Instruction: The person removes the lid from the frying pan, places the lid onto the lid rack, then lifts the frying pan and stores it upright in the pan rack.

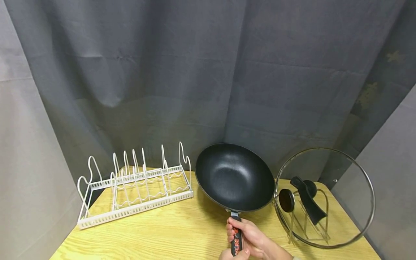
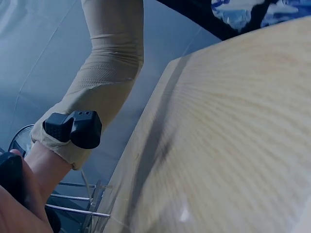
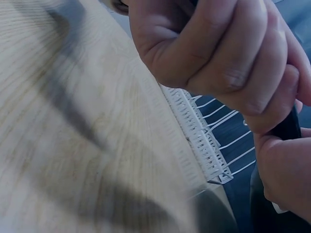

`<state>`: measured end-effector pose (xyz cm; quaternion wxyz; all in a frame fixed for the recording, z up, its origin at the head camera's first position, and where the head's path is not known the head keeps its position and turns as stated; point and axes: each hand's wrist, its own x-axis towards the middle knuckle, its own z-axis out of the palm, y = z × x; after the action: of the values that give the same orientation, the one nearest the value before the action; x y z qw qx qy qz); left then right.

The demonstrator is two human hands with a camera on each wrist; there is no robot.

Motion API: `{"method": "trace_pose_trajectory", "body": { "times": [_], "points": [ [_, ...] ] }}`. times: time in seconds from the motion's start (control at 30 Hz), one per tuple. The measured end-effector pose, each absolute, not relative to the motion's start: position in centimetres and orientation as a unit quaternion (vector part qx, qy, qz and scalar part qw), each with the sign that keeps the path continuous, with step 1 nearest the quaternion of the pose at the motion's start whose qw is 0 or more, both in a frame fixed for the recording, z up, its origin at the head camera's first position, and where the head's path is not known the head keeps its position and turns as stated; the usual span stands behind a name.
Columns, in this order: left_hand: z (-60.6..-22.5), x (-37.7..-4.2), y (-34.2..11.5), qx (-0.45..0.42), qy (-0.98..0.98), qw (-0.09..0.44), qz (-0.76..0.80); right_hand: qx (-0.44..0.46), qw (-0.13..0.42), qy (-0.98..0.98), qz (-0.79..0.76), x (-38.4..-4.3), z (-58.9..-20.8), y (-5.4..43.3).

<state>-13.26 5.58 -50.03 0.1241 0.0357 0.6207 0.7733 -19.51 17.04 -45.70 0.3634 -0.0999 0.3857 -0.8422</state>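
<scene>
A black wok (image 1: 234,177) is held with its dark inside facing me, tilted up above the wooden table; its shadow falls on the wood. My right hand (image 1: 251,236) grips the black handle (image 1: 236,234) near the pan, thumb along the top. Lower down, my left hand (image 1: 234,254) grips the handle's end, partly cut off by the head view's bottom edge. In the right wrist view, curled fingers (image 3: 233,53) wrap the handle. The left wrist view shows part of a hand (image 2: 29,208) at the lower left and the other arm's beige sleeve (image 2: 102,87).
A white wire rack (image 1: 136,206) with upright dividers stands left of the wok on the table (image 1: 156,238). To the right, a large glass lid (image 1: 372,202) with a black handle (image 1: 308,202) stands in a small wire holder (image 1: 326,202). Grey curtain (image 1: 195,72) hangs behind.
</scene>
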Motion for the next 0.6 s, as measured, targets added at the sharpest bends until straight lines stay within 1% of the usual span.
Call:
{"method": "trace_pose_trajectory", "body": {
  "times": [0.13, 0.27, 0.37, 0.5, 0.6],
  "points": [
    [-49.7, -13.4, 5.2, 0.073, 0.626, 0.118, 0.768, -0.097, 0.344, 0.407, -0.841, -19.5, -45.0, 16.8],
    [-48.9, -13.4, 4.6, 0.091, 0.665, 0.092, 0.736, -0.098, 0.332, 0.435, -0.831, -19.7, -44.6, 16.6],
    [-48.3, -13.5, 4.1, 0.089, 0.685, 0.098, 0.717, -0.095, 0.319, 0.460, -0.823, -19.9, -44.2, 16.4],
    [-47.8, -13.9, 3.7, 0.092, 0.702, 0.112, 0.698, -0.067, 0.286, 0.503, -0.813, -19.9, -43.4, 15.9],
    [-47.9, -14.4, 3.4, 0.106, 0.736, 0.076, 0.664, -0.048, 0.264, 0.533, -0.802, -19.8, -42.6, 15.4]
  ]
}}
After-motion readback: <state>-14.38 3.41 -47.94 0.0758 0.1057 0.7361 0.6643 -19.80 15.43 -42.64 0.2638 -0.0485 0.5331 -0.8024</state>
